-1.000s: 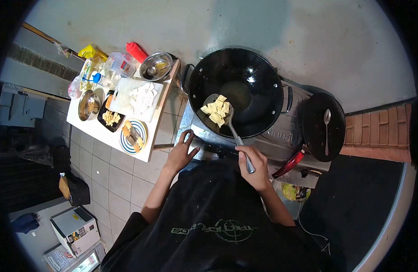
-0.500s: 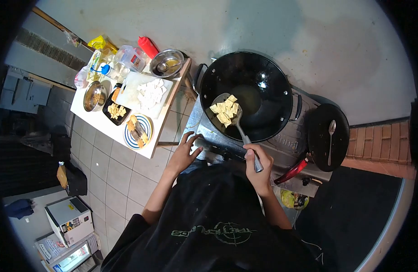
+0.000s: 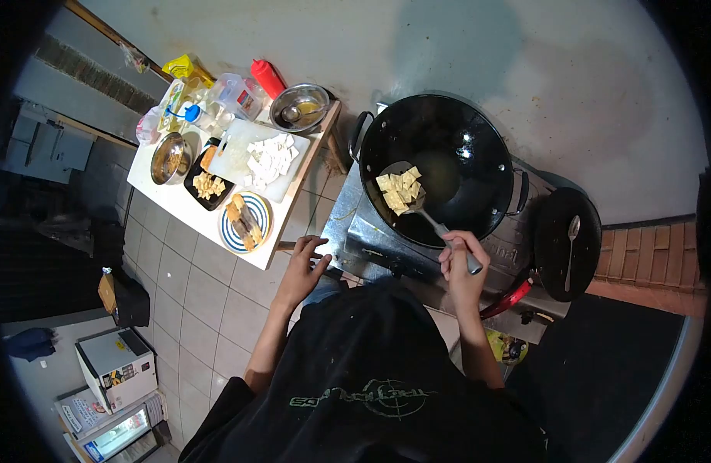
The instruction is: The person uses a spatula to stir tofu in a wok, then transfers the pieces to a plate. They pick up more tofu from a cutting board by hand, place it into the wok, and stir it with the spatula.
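My right hand is wrapped round the grey handle of a skimmer. Pale yellow fried cubes, which look like tofu, lie heaped in its round head, over the near left side of a large black wok. A shallow pool of oil shows in the wok's bottom. My left hand hangs beside the stove's edge with its fingers apart and nothing in it. Whether the skimmer head touches the wok wall is hard to see.
Left, a white table bears a cutting board with white cubes, a black tray, a striped plate, metal bowls and a red squeeze bottle. Right of the wok lies a red-handled black pan holding a spoon.
My right hand has shifted its grip on the skimmer handle, its fingers more curled on top. The heaped cubes remain in the skimmer. The whole view has shifted slightly.
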The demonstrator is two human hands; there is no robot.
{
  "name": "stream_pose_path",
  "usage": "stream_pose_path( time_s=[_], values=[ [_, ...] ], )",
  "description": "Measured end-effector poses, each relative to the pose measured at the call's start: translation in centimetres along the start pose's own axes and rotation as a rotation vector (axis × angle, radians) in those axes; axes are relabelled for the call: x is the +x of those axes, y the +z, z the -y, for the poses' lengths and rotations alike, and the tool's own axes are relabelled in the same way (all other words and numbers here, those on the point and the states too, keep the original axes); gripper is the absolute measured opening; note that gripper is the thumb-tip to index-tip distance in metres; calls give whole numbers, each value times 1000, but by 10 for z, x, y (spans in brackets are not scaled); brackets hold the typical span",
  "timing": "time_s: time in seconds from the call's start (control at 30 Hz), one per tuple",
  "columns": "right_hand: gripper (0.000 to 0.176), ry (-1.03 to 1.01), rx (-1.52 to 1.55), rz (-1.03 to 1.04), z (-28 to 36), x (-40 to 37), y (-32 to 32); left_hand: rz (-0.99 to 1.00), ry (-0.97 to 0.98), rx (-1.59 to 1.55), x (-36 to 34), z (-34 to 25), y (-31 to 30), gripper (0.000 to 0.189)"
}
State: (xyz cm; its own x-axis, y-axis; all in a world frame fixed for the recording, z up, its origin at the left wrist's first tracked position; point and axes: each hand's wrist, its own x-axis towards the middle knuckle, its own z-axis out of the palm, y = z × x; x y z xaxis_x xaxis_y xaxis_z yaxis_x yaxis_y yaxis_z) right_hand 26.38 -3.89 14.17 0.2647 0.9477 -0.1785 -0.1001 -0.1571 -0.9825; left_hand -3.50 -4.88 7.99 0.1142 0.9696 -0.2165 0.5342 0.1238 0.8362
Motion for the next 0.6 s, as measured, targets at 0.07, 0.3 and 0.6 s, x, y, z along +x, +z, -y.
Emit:
stream_pose_path(
  time_s=[0.07,0.3,0.6],
  values=[
    [20,26,13,-15,5,5,-4,7,4,-21,4,-1,-2,34],
    [20,-17,-34,-45,46,9,6,-33,18,-94,4,5,-29,28],
    [24,-186,-129,120,95,11,105,-306,-91,-305,-23,74,-105,18]
  ],
)
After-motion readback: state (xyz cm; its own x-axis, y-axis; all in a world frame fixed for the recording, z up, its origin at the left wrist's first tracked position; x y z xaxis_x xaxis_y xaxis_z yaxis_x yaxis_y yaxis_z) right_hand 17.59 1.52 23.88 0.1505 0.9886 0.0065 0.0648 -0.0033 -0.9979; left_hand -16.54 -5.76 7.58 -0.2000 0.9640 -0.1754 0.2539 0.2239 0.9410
